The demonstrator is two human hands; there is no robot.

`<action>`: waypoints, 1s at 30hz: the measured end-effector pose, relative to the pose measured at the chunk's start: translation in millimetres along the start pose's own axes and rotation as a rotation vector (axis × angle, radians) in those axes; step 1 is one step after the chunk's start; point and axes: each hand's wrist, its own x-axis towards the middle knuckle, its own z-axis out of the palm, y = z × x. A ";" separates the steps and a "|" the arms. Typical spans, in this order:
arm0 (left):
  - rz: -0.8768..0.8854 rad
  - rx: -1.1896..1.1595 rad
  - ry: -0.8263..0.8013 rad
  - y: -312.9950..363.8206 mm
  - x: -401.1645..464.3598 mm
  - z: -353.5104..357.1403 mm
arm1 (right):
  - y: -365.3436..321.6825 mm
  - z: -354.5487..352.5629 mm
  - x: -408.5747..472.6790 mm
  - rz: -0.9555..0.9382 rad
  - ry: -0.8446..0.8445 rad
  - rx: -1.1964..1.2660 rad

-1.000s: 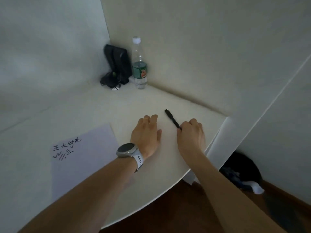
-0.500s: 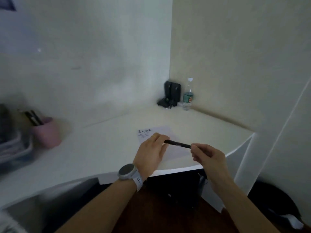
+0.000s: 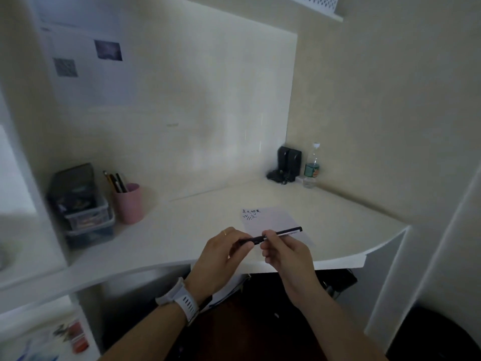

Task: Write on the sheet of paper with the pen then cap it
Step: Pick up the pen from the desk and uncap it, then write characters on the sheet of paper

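A black pen (image 3: pixel 282 233) is held level above the desk's front edge by both hands. My left hand (image 3: pixel 223 252), with a white watch on the wrist, pinches the pen's left end. My right hand (image 3: pixel 285 252) grips the pen's middle, and the right end sticks out past the fingers. Whether the cap is on I cannot tell. The white sheet of paper (image 3: pixel 270 220) lies flat on the desk just behind the hands, with a few dark handwritten marks near its top left corner.
A pink cup (image 3: pixel 128 204) with pens stands at the left, beside a grey storage box (image 3: pixel 83 204). A water bottle (image 3: pixel 311 166) and a black device (image 3: pixel 287 162) sit in the far corner. The white desk (image 3: pixel 182 230) curves along its front edge.
The right hand lifted the pen off the desk and both hands drew back to the front edge. The left hand now grips the pen's left end. The view pulled back and turned left.
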 end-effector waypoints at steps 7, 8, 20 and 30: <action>-0.054 -0.011 -0.073 -20.3 30.8 8.1 | 0.7 5.7 35.1 -0.060 0.012 -0.038; -0.054 -0.010 -0.108 -24.1 35.9 10.7 | 3.4 6.4 43.3 -0.072 0.004 -0.054; -0.328 -0.090 -0.183 -142.0 82.8 48.1 | 33.3 -16.0 196.1 -0.069 0.132 -0.140; -0.475 0.028 -0.080 -216.0 164.3 88.3 | 37.2 -12.3 284.8 -0.018 -0.110 -0.314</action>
